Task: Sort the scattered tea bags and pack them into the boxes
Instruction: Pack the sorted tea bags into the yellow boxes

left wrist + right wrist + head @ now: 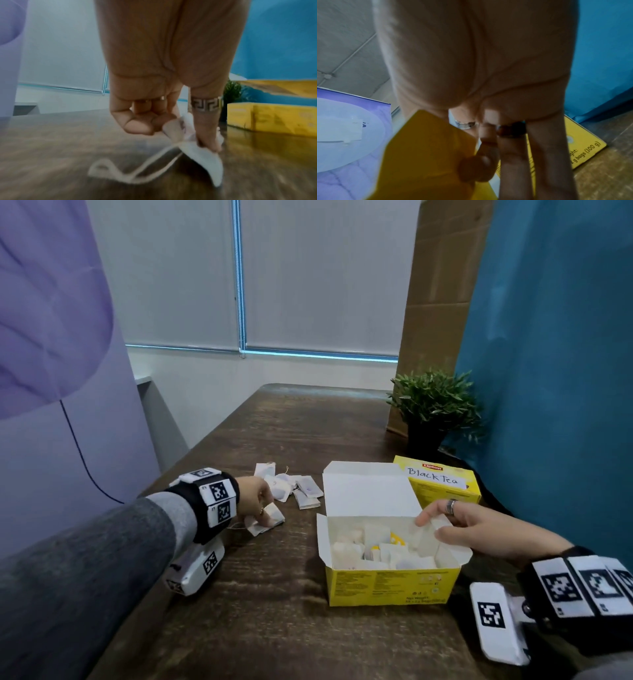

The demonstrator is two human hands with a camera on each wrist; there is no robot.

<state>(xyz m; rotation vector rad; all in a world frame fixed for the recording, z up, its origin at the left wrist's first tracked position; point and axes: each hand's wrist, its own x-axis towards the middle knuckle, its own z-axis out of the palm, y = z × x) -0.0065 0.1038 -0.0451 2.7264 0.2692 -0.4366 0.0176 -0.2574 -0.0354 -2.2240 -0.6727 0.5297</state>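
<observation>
Now two yellow boxes are sitting here — my right hand point(479, 530) is pinching the open box's point(387, 580) side flap point(440, 529), my left hand point(253, 496) pinching one tea bag point(270, 517) under my fingertips point(208, 143) — the rest of the pile point(294, 486) too jumbled to count.

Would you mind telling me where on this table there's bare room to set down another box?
The near table, in front of the open box and beside the left hand, is bare. So is the far end, left of the plant. It is crowded between the loose tea bags and the open box, and around the Black Tea box.
</observation>
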